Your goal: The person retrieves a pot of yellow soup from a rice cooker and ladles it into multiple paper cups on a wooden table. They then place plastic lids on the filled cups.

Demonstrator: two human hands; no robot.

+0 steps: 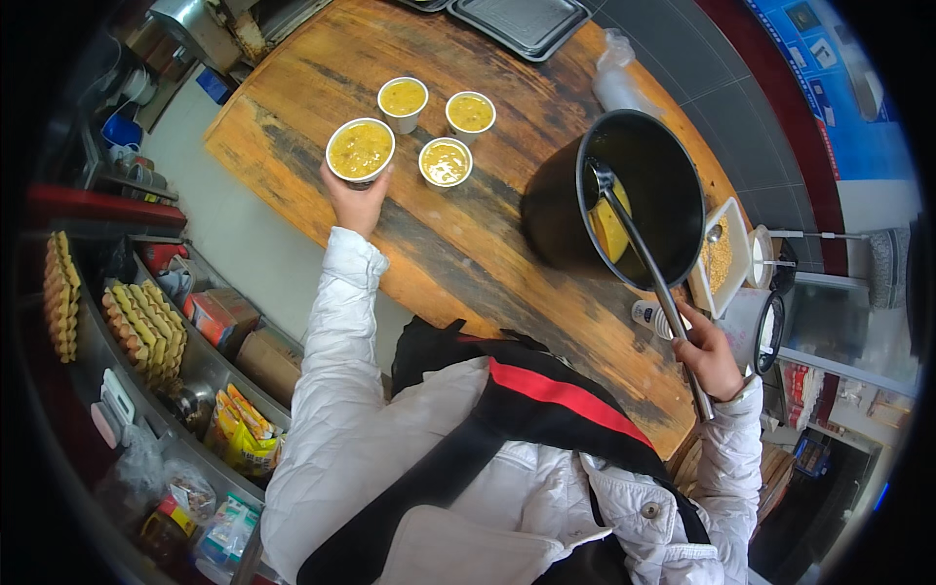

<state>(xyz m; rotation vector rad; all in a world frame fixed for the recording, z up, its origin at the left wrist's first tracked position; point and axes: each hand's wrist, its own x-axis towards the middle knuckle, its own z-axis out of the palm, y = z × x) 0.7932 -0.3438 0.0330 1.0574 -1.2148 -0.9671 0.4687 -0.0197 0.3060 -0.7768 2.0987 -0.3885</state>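
Four cups point(429, 127) sit upper centre; my left hand point(356, 200) grips the nearest cup point(360, 150), fingers closed. Right hand point(710, 356) wraps the ladle point(643, 263), its bowl seemingly in the pot point(624, 195). Best kept level, set gently.

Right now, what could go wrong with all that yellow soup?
The cup in the left hand looks filled almost to the rim, so a tilt could slop soup onto the wooden table. It also sits close to three other full cups and might bump them. The right hand holds the ladle by its far end, so it could drip outside the black pot.
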